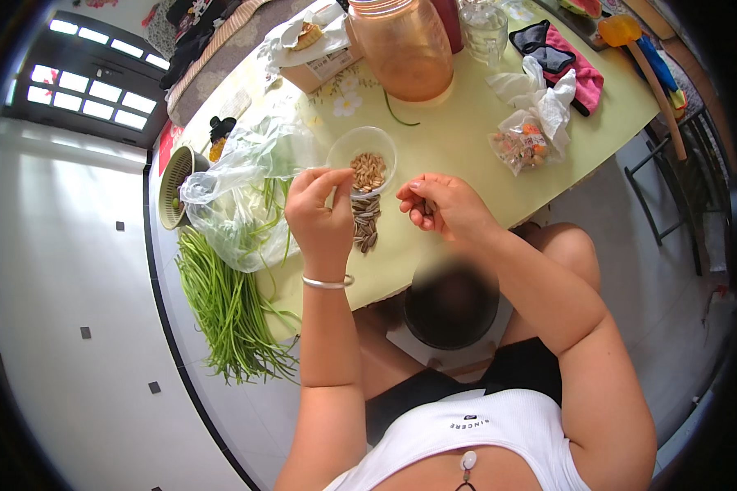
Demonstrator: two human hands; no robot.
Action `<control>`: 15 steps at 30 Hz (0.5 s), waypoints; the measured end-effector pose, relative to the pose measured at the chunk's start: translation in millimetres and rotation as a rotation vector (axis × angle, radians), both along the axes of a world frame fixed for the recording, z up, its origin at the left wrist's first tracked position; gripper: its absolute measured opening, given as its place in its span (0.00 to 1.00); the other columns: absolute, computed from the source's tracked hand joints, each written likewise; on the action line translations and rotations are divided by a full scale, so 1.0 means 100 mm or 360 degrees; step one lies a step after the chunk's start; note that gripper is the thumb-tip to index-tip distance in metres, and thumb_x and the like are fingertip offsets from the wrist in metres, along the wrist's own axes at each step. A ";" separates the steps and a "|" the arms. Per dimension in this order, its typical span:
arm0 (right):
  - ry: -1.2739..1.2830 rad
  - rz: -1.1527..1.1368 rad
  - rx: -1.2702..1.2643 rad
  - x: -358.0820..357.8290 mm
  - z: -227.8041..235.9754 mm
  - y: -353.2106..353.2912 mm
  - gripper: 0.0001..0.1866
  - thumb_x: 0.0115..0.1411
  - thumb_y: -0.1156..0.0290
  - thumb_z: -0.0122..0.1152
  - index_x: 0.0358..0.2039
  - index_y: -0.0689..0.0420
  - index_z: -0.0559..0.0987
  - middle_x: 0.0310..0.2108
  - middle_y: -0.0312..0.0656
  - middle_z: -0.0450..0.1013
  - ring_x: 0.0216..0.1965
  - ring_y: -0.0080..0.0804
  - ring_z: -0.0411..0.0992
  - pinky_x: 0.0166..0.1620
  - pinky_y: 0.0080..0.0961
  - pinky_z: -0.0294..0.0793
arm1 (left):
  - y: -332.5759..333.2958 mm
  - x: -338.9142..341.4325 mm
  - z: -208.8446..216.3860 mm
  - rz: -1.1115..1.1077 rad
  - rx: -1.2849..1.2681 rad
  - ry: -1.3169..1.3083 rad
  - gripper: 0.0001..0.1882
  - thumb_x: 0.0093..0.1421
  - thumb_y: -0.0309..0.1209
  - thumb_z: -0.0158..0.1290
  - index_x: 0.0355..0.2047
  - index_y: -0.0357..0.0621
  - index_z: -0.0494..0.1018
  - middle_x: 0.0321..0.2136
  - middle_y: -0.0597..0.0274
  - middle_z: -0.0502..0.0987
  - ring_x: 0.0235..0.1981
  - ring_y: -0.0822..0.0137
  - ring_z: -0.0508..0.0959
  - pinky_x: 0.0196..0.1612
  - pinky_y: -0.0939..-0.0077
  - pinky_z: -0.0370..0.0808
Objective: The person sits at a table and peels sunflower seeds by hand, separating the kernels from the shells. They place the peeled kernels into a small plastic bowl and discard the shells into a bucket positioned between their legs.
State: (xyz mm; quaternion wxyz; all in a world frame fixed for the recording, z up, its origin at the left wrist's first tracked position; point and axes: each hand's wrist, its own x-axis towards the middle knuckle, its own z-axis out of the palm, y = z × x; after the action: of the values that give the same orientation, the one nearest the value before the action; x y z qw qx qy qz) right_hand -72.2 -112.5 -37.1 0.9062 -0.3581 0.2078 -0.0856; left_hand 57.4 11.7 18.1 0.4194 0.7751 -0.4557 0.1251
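Seeds, dark and striped, lie in a loose pile on a yellow tabletop, just below a clear round bowl, as seen from the head camera between a person's two bare hands. The pile's long axis runs from the bowl's near rim toward the person's lap; paler seeds rest inside the bowl. The left hand, above a silver bracelet, is the nearer to both: the pile lies immediately to its right, the bowl ahead and to the right, its left edge overlapped by the fingertips. Those fingers are bent toward the thumb in a loose pinch, though whether they grip a seed, or touch the rim, cannot be told. The right hand is poised on the opposite side, a gap from the pile, with the bowl ahead and to its left; its fingers curl inward beneath the thumb, and whatever they may hold is too small to make out. Beyond the left hand, a translucent plastic bag spreads across the tabletop, beside long green stems overhanging the edge.
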 end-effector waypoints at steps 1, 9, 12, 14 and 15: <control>0.0006 0.0035 0.0078 0.00 0.01 0.00 0.12 0.64 0.67 0.47 0.33 0.60 0.76 0.26 0.37 0.72 0.23 0.20 0.67 0.25 0.16 0.65 | 0.01 -0.05 0.05 -0.0163 0.0035 0.0192 0.06 0.50 0.19 0.59 0.29 0.38 0.80 0.25 0.58 0.77 0.27 0.64 0.76 0.32 0.74 0.72; 0.0055 0.0132 0.0278 0.00 0.04 0.05 0.10 0.62 0.68 0.49 0.31 0.61 0.76 0.22 0.36 0.69 0.18 0.15 0.60 0.17 0.10 0.56 | 0.10 -0.34 0.06 -0.0178 0.0441 0.0050 0.07 0.49 0.19 0.54 0.29 0.40 0.79 0.25 0.53 0.76 0.27 0.54 0.75 0.31 0.66 0.71; 0.0033 -0.0054 -0.0036 0.04 -0.08 0.02 0.07 0.59 0.70 0.52 0.28 0.58 0.76 0.21 0.37 0.70 0.16 0.19 0.61 0.17 0.15 0.58 | 0.16 -0.31 -0.17 -0.0089 0.0533 -0.0023 0.09 0.48 0.19 0.55 0.31 0.38 0.78 0.28 0.53 0.77 0.29 0.54 0.77 0.34 0.64 0.73; -0.0013 -0.0086 0.0030 0.09 -0.11 0.06 0.06 0.57 0.77 0.49 0.27 0.61 0.75 0.19 0.39 0.70 0.15 0.20 0.62 0.15 0.17 0.57 | 0.26 -0.34 -0.18 0.0086 0.0982 -0.0185 0.15 0.47 0.21 0.58 0.39 0.38 0.76 0.36 0.52 0.76 0.35 0.52 0.76 0.38 0.62 0.73; -0.0004 -0.0084 0.0047 0.07 -0.05 0.10 0.06 0.56 0.79 0.48 0.27 0.61 0.75 0.19 0.40 0.70 0.14 0.21 0.63 0.15 0.17 0.57 | 0.31 -0.36 -0.24 0.0099 0.0903 -0.0252 0.14 0.46 0.21 0.59 0.37 0.37 0.76 0.35 0.52 0.75 0.34 0.52 0.76 0.37 0.65 0.73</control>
State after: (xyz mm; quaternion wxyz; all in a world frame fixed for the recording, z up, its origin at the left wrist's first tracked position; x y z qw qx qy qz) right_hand -65.2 -102.5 -42.1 0.9091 -0.3390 0.2171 -0.1067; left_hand 21.8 43.0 -6.4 0.1451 0.8628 -0.4798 0.0657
